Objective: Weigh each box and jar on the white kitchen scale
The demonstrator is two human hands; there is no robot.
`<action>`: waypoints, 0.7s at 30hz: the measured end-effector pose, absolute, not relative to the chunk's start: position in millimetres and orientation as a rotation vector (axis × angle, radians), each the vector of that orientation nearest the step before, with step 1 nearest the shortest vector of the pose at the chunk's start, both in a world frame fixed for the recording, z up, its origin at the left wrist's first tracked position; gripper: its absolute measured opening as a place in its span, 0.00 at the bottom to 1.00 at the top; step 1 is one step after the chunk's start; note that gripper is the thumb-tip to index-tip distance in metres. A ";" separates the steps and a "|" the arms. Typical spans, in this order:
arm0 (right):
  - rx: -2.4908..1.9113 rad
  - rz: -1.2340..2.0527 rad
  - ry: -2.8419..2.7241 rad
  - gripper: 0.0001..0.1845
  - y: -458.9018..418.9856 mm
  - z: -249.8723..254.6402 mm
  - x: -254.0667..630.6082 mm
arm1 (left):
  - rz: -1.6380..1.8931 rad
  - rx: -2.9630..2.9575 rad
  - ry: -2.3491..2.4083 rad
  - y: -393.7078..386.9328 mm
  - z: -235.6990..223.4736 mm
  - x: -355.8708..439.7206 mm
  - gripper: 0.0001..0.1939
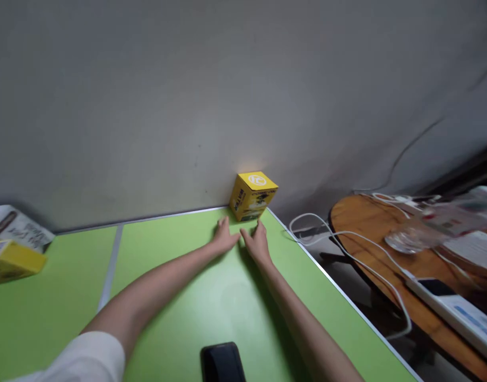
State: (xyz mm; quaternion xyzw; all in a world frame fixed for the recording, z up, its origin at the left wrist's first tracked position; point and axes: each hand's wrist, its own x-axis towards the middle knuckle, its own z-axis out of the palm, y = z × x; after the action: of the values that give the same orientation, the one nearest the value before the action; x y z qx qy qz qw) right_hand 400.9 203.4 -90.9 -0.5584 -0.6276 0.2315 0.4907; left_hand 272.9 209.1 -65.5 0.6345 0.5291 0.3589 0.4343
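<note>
A yellow cardboard box [253,196] with dark print and a white round logo on top stands at the far right corner of the green table, close to the wall. Just in front of its lower edge are both hands. My left hand [224,237] is on the left, thumb spread toward the other hand. My right hand [257,243] mirrors it on the right, with its thumb out. Both look empty, the thumbs nearly meeting. Whether the fingertips touch the box I cannot tell.
At the far left lie a yellow box [18,261] and a white box [18,228]. A black object [223,363] is at the table's near side. On the right, a wooden table [357,217] carries white cables, a power strip [458,313] and a clear plastic item [410,236].
</note>
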 end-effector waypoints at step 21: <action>-0.471 1.662 -2.282 0.13 -32.9 8.1 -14.2 | 1.039 1.436 1.660 -132.8 0.0 -151.6 0.28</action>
State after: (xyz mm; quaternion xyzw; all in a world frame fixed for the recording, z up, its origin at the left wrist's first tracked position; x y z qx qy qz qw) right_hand -14.2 -32.9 8.1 -0.1628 -0.7895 0.5751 0.1391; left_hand -151.6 -132.8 0.0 0.5543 0.6404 0.4009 0.3491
